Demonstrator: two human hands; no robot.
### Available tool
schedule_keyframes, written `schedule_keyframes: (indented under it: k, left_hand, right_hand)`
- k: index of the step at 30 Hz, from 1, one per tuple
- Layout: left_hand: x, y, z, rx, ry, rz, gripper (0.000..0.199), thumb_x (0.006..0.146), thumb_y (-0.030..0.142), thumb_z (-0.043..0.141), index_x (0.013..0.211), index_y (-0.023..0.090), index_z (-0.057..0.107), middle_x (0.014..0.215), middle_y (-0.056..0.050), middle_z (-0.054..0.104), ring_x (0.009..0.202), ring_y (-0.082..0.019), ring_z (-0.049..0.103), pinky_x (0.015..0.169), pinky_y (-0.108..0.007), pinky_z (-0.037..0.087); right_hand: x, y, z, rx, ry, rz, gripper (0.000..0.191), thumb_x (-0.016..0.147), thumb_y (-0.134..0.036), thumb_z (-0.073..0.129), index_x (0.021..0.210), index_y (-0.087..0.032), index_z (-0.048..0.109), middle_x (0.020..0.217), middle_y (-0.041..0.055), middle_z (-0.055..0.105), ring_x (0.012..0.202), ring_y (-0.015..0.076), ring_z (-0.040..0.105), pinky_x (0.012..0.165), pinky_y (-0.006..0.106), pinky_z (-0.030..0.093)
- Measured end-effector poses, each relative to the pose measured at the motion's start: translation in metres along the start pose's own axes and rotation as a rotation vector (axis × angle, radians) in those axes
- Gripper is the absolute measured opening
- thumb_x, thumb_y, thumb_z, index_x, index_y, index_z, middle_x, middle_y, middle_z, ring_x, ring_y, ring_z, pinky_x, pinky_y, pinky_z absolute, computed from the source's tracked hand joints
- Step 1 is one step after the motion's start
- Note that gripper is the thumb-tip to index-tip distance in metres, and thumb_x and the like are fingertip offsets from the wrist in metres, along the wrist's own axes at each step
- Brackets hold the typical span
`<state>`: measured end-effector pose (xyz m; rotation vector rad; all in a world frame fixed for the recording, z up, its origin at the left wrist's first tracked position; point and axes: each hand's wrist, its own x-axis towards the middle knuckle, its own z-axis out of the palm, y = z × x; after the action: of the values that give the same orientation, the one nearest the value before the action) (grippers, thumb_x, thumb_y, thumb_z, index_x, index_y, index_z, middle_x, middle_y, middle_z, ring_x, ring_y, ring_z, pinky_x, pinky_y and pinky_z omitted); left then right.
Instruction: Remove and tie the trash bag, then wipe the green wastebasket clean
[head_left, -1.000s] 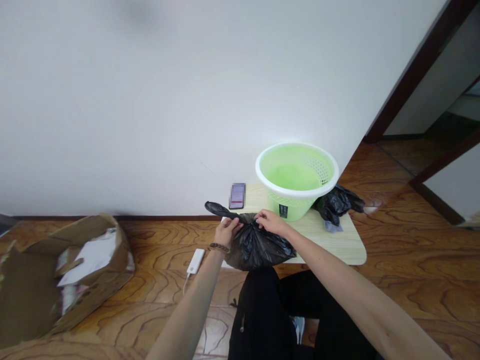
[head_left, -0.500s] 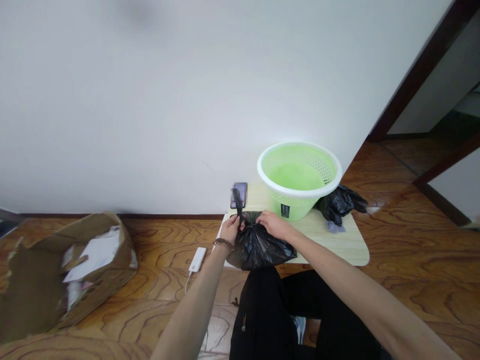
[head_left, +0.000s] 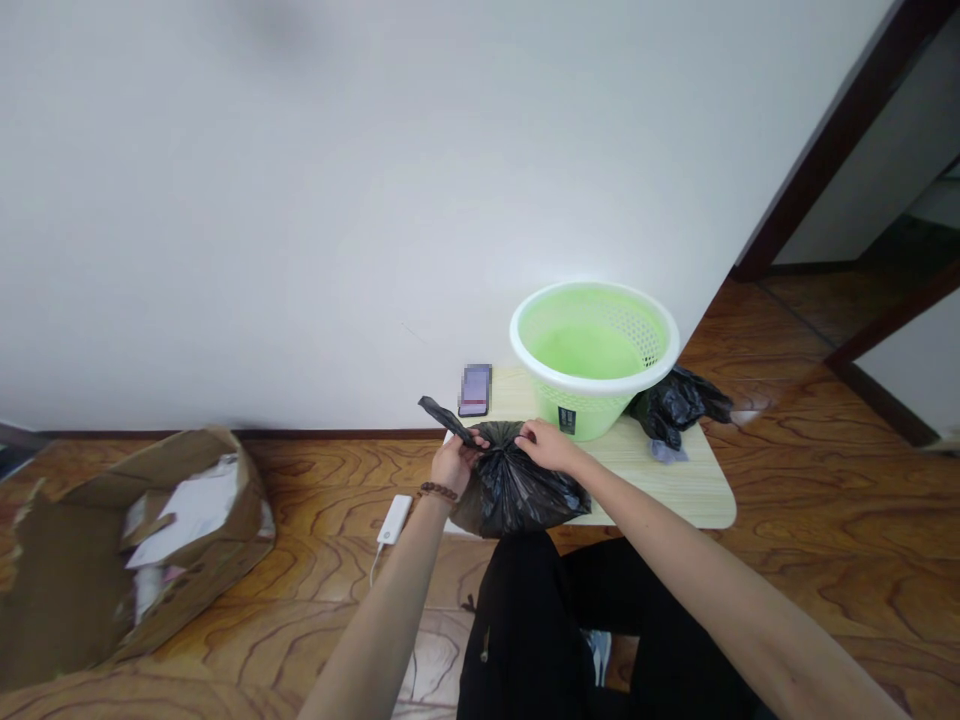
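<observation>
A full black plastic bag (head_left: 517,495) rests at the front of a small pale table (head_left: 675,490), its top gathered into pleats. My left hand (head_left: 454,464), with a beaded bracelet on the wrist, is closed on a twisted end of the bag that sticks out up and to the left. At the right of the gathered neck, my right hand (head_left: 546,444) pinches the bag's plastic. Whether a knot lies between the hands is too small to tell. Right behind the bag stands a green basket (head_left: 585,400) with a white rim.
A phone (head_left: 475,390) lies at the table's back left. Another crumpled black bag (head_left: 671,405) sits right of the basket. On the floor are a white power bank (head_left: 394,520) with a cable and an open cardboard box (head_left: 217,560) holding papers. A white wall (head_left: 300,220) rises behind.
The twisted bag end in my left hand has swung from upright over the phone to the left, uncovering the phone. My right hand has barely moved at the neck.
</observation>
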<state>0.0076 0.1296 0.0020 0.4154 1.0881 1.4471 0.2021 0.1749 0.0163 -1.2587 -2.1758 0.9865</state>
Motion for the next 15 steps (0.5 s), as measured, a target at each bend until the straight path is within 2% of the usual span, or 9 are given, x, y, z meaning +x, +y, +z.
schedule_keyframes:
  k: [2,4,6,8,11,13,15]
  left_hand:
    - [-0.007,-0.001,-0.004,-0.045,-0.010,-0.028,0.017,0.073,0.020,0.058,0.084,0.008,0.062,0.076,-0.010,0.066,0.078,-0.019,0.065,0.071,-0.028,0.048]
    - [-0.014,-0.005,-0.009,-0.065,-0.033,0.001,0.022,0.070,0.017,0.062,0.090,0.009,0.063,0.087,-0.012,0.068,0.087,-0.020,0.064,0.077,-0.029,0.048]
    - [-0.020,-0.010,-0.011,-0.038,-0.046,0.080,0.026,0.068,0.016,0.068,0.093,0.010,0.063,0.091,-0.010,0.068,0.089,-0.019,0.063,0.081,-0.030,0.046]
    - [-0.023,-0.015,-0.009,-0.021,-0.053,0.144,0.026,0.068,0.023,0.071,0.090,0.010,0.063,0.090,-0.010,0.067,0.088,-0.018,0.062,0.083,-0.031,0.045]
    - [-0.020,-0.019,-0.004,-0.118,-0.067,0.190,0.024,0.069,0.032,0.070,0.080,0.013,0.059,0.081,-0.005,0.064,0.081,-0.016,0.062,0.080,-0.031,0.045]
    - [-0.016,-0.021,0.000,-0.203,-0.108,0.167,0.021,0.070,0.030,0.069,0.075,0.015,0.055,0.068,0.000,0.057,0.069,-0.012,0.058,0.074,-0.029,0.045]
    - [-0.012,-0.023,0.003,-0.254,-0.155,0.116,0.018,0.073,0.026,0.066,0.073,0.016,0.052,0.058,0.005,0.046,0.055,-0.008,0.050,0.069,-0.027,0.044]
  right_hand:
    - [-0.002,-0.003,0.005,0.278,-0.050,0.115,0.017,0.084,-0.035,0.048,0.079,-0.019,0.050,0.068,-0.0002,0.056,0.053,0.0091,0.048,0.052,0.021,0.037]
    - [-0.004,-0.007,0.013,0.568,-0.103,0.225,0.018,0.086,-0.039,0.044,0.085,-0.020,0.047,0.062,-0.0029,0.055,0.042,0.0071,0.041,0.040,0.018,0.030]
    - [-0.006,-0.012,0.021,0.802,-0.101,0.257,0.019,0.085,-0.040,0.044,0.087,-0.022,0.045,0.067,-0.0019,0.056,0.044,0.0071,0.043,0.034,0.016,0.024]
    - [-0.007,-0.016,0.028,0.966,-0.072,0.241,0.020,0.084,-0.042,0.045,0.087,-0.022,0.042,0.081,0.0009,0.059,0.051,0.0073,0.048,0.033,0.014,0.022]
    - [-0.008,-0.019,0.037,1.047,-0.053,0.243,0.023,0.085,-0.046,0.043,0.087,-0.023,0.039,0.093,0.0010,0.056,0.051,0.0056,0.047,0.032,0.014,0.020]
    - [-0.007,-0.020,0.041,0.968,-0.029,0.260,0.023,0.086,-0.047,0.039,0.086,-0.023,0.038,0.088,-0.0014,0.054,0.047,0.0045,0.041,0.034,0.015,0.020]
    - [-0.004,-0.019,0.044,0.801,0.020,0.240,0.023,0.088,-0.045,0.036,0.085,-0.023,0.037,0.079,-0.0031,0.051,0.048,0.0054,0.040,0.038,0.016,0.026]
